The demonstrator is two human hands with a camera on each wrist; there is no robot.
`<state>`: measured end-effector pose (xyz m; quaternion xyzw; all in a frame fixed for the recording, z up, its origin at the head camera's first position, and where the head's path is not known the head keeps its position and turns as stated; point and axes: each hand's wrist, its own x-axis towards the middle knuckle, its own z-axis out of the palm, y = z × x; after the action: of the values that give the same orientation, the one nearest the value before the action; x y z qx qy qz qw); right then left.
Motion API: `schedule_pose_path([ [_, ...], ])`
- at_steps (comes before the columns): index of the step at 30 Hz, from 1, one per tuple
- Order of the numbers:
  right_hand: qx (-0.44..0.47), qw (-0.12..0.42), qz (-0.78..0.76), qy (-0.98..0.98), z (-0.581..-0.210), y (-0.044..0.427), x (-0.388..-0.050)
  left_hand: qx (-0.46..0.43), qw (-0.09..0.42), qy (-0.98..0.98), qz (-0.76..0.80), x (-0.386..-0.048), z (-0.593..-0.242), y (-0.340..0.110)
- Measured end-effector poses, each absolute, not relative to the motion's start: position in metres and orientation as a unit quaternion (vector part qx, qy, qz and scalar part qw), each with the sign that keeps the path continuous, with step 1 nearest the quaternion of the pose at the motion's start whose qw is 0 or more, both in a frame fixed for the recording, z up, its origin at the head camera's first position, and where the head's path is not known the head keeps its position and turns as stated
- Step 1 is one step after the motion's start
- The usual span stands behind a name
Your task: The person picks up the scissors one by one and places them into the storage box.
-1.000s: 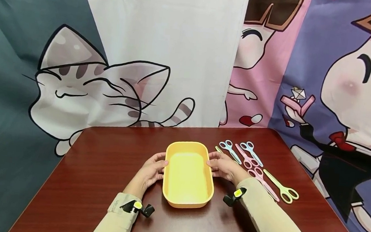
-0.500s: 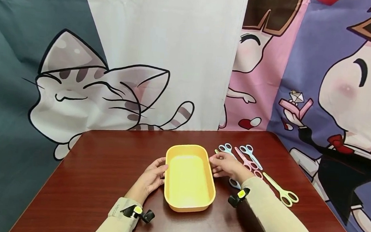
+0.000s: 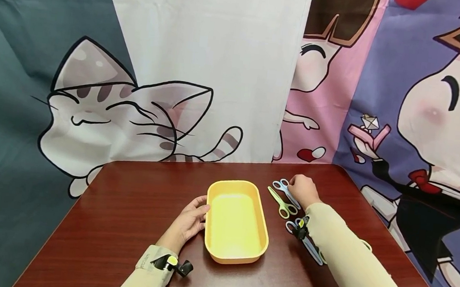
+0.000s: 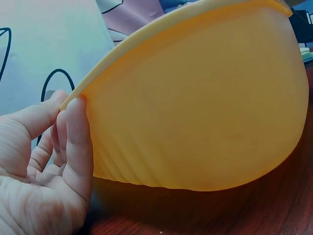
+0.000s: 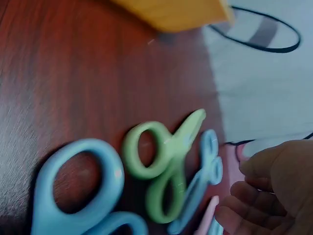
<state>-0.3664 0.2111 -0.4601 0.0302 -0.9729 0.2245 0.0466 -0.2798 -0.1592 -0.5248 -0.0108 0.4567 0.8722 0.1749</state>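
My left hand [image 3: 187,222] pinches the rim of an empty yellow plastic bin [image 3: 236,226], thumb on the rim and fingers against its outer wall in the left wrist view. The bin [image 4: 205,107] stands on the table. Over the far right part of the table, my right hand [image 3: 305,189] hovers beside light blue scissors [image 3: 291,197]. Its fingers [image 5: 244,193] are loosely curled in the right wrist view, with nothing seen between them. Green scissors [image 3: 283,206] lie between the bin and that hand. Nearer me are other blue scissors [image 3: 312,251], partly under the right wrist.
The dark red wooden table [image 3: 124,225] reaches back to a printed cartoon cloth [image 3: 220,69]. Pink scissors [image 5: 209,215] show in part near the right hand. The right sleeve [image 3: 351,254] hides more scissors, and a pale green handle loop [image 3: 366,245] peeks out beyond it.
My right hand has left the bin's right side and moved right and away over the scissors, uncovering the green pair. The left hand has stayed on the bin's rim.
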Motion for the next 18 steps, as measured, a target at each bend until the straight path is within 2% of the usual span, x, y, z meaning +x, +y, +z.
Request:
schedule_pose_path([
  [8, 0.054, 0.043, 0.152, -0.986, -0.485, 0.210, -0.373, -0.006, 0.176, 0.461, 0.870, -0.280, -0.527, -0.160],
  [18, 0.048, 0.020, 0.147, -0.988, -0.487, 0.207, -0.376, -0.006, 0.181, 0.458, 0.870, -0.281, -0.525, -0.160],
])
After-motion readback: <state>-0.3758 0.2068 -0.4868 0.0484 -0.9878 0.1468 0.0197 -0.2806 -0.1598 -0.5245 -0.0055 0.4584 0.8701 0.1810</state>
